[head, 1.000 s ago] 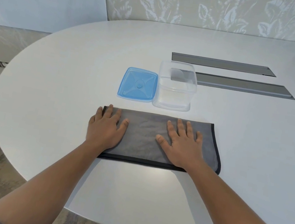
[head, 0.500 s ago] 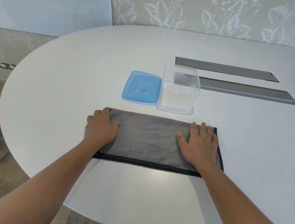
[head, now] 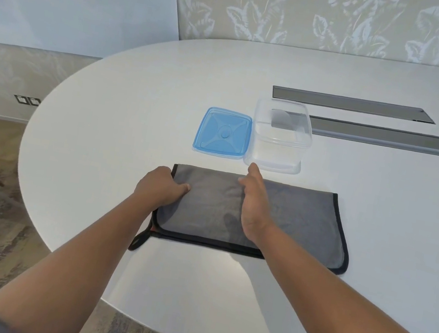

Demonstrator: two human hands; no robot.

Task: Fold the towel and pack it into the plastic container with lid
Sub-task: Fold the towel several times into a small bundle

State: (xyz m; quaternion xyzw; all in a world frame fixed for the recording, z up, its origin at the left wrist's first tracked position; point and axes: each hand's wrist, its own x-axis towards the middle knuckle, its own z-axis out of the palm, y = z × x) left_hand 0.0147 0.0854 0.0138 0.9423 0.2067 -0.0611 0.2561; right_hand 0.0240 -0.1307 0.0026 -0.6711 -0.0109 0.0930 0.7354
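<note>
The grey towel [head: 290,221], folded into a strip, is lying near the clear container [head: 278,144] and blue lid [head: 222,133]. Its left end is being gripped by the left hand [head: 160,190]; the right hand [head: 254,202] is being held open, edge-on at mid-strip. Likely risk: layers slipping apart and misaligning if the crease is not being pinned.

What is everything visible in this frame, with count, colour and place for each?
grey towel with black trim: 1, grey, folded flat near the table's front edge
black hanging loop: 1, black, at the towel's near-left corner
blue square plastic lid: 1, blue, behind the towel
clear plastic container: 1, transparent, open, right of the lid
white oval table: 1, white
grey recessed slots: 2, grey, far right
wall sockets: 2, left wall
left hand: 1, gripping the towel's left edge
right hand: 1, edge-on at the towel's middle
</note>
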